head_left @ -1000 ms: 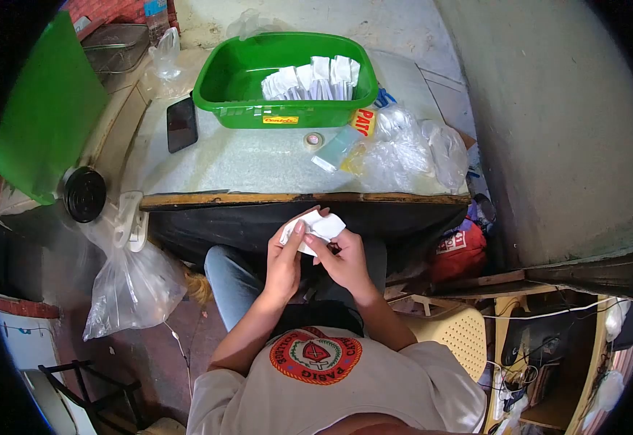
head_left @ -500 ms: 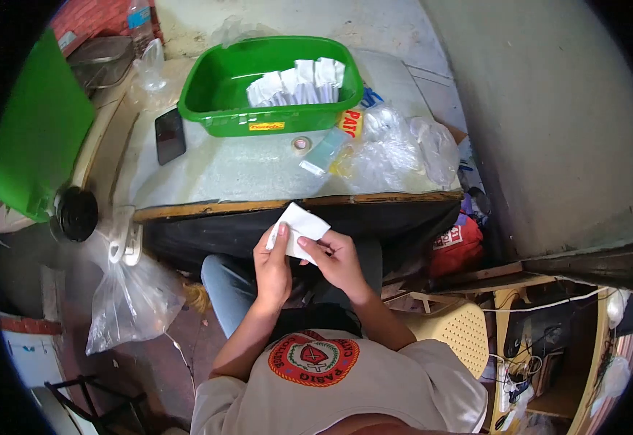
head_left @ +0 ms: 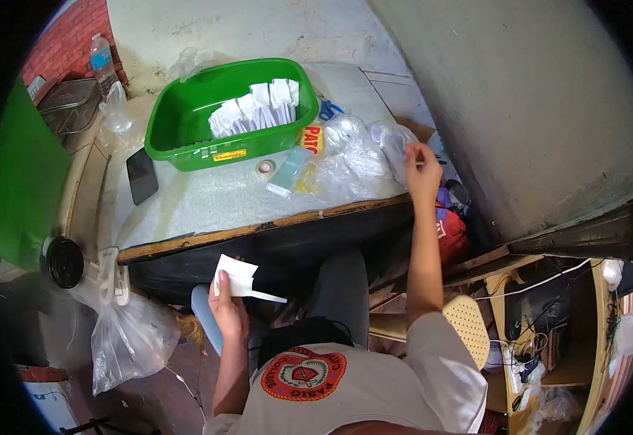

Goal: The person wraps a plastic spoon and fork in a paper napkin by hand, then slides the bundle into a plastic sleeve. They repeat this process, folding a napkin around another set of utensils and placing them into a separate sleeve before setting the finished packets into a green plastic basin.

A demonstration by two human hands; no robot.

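My left hand (head_left: 229,313) is closed on a piece of folded white paper (head_left: 235,276), thumb on its face, above my lap. A narrow strip of the paper sticks out to the right. My right hand (head_left: 423,174) reaches out to the table's right end, its thumb and fingers pinched together beside a clear plastic bag (head_left: 390,138). Whatever lies between those fingertips is too small to make out. Rows of similar folded white pieces (head_left: 255,109) stand in the green basin (head_left: 178,156) at the back of the table.
On the table (head_left: 193,206) lie a phone (head_left: 142,176), a tape roll (head_left: 265,168), more clear plastic (head_left: 356,156) and blue-handled scissors (head_left: 329,109). A filled plastic bag (head_left: 131,341) hangs at the left front edge. A wall (head_left: 541,130) closes off the right side.
My right hand has let go of the white paper and moved right to the plastic bags. My left hand keeps the paper, now lower and further left. The view has shifted.
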